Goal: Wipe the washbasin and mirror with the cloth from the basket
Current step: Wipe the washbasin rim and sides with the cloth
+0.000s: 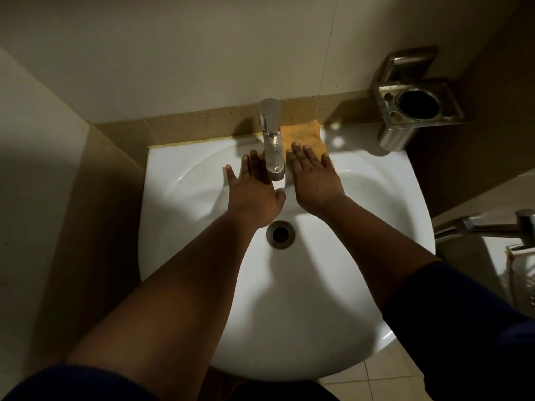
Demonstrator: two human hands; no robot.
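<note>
The white washbasin (333, 299) fills the middle of the head view, its drain (280, 234) near the centre. An orange-yellow cloth (304, 134) lies flat on the basin's back rim, just right of the chrome tap (272, 140). My right hand (314, 178) rests palm down, fingers spread, with the fingertips on the cloth's near edge. My left hand (253, 192) is flat and spread on the basin left of the tap, holding nothing. No mirror or basket is in view.
A steel tumbler and toothbrush holder (417, 111) is fixed to the wall at the back right. A metal fitting (492, 224) juts in at the right edge. Beige tiled walls close in behind and at the left.
</note>
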